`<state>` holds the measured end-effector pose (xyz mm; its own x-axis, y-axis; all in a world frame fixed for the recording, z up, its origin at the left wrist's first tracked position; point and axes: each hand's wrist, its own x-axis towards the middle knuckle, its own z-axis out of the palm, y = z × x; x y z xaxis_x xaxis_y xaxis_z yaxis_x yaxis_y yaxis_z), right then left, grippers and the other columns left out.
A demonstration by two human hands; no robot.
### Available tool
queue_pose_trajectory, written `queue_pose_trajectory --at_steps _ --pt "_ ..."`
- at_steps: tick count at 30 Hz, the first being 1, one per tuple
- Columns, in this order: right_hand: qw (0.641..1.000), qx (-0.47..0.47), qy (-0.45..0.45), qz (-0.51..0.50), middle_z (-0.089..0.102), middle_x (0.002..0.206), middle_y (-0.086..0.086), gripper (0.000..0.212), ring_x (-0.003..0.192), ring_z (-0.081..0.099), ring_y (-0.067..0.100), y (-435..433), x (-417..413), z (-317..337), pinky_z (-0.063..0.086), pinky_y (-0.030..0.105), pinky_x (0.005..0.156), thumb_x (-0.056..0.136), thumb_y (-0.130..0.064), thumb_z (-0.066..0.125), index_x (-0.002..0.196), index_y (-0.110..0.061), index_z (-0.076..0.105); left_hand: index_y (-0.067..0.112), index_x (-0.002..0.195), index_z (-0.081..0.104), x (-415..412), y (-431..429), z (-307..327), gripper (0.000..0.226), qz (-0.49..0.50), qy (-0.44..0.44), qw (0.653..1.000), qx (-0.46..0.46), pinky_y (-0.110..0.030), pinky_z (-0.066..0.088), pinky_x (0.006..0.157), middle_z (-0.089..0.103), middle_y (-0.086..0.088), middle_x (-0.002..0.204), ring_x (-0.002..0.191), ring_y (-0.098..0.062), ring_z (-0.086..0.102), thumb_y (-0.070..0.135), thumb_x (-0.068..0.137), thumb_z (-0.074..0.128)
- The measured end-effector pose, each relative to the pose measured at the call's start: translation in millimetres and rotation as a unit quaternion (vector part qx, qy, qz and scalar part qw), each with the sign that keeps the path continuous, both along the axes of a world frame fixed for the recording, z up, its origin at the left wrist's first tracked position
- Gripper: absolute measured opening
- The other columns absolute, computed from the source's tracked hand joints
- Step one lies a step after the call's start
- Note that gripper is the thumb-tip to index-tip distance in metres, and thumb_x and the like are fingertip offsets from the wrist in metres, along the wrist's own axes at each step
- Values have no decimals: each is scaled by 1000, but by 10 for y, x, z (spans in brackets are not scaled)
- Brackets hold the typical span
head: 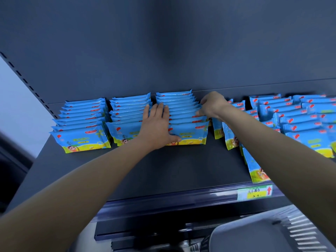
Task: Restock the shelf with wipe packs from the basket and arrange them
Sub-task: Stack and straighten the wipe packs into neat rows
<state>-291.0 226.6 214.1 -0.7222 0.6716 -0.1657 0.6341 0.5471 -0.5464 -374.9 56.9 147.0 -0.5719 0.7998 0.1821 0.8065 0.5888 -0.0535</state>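
Logging the head view, item by item, as I see it from my remote station.

1. Shelf (pixel 163 170): dark board, far back panel dark. The price label (pixel 254 192) on the near lip is too blurred to read.
2. Wipe packs, blue with yellow bases, standing upright in rows running near to far: first row (pixel 81 124) at the left, second row (pixel 127 115) beside it, third row (pixel 183 113) in the middle.
3. Left hand (pixel 156 128): fingers straight and flat, laid over the gap between the second and third rows, thumb across the nearest pack's face. It hides that pack's left half.
4. Right hand (pixel 212 104): fingers curled onto the right ends of the third row's packs, gripping them. I cannot tell how many.
5. Leaning packs (pixel 231 139): tilted, right of the third row, largely covered by the right forearm.
6. Right-hand rows (pixel 300 120): cut off by the frame edge.
7. Grey object (pixel 254 237): near right, blurred and cropped, so I cannot identify it.
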Motion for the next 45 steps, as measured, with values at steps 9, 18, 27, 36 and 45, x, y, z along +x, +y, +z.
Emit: queue_pose_trajectory --at_steps 9,18,27,36,45 --pt "996 -30 78 -10 65 114 17 28 109 60 31 44 9 -78 50 36 92 85 -3 58 111 -5 66 8 148 6 -6 -2 4 115 -2 1 1000 -5 -43 -13 114 9 -8 156 144 -24 3 76 67 53" --pt "995 -82 56 -11 59 95 10 31 90 60 26 106 -8 -32 51 34 87 87 -3 56 117 1 61 8 148 4 -24 0 1 115 -3 3 1000 -6 -42 -14 113 6 -9 157 145 -24 2 76 69 51" --pt "977 -193 72 -61 62 88 10 21 66 62 17 67 16 -84 52 24 54 95 -15 53 108 0 57 26 145 27 27 -47 -13 77 -120 40 991 45 -41 -12 114 26 -5 152 141 -23 18 57 81 56" --pt "990 -139 11 -2 66 106 10 44 95 66 24 83 77 -86 56 36 81 88 -43 60 111 -5 60 8 142 29 136 40 -83 74 -112 81 989 45 -38 -9 115 31 -9 147 139 -23 24 49 85 53" --pt "978 44 -143 146 48 134 6 100 120 48 28 -105 179 -136 42 35 93 65 -30 85 141 -12 22 15 149 8 -30 -200 -22 102 -108 23 993 35 -38 -19 111 13 -2 156 145 -17 5 63 75 59"
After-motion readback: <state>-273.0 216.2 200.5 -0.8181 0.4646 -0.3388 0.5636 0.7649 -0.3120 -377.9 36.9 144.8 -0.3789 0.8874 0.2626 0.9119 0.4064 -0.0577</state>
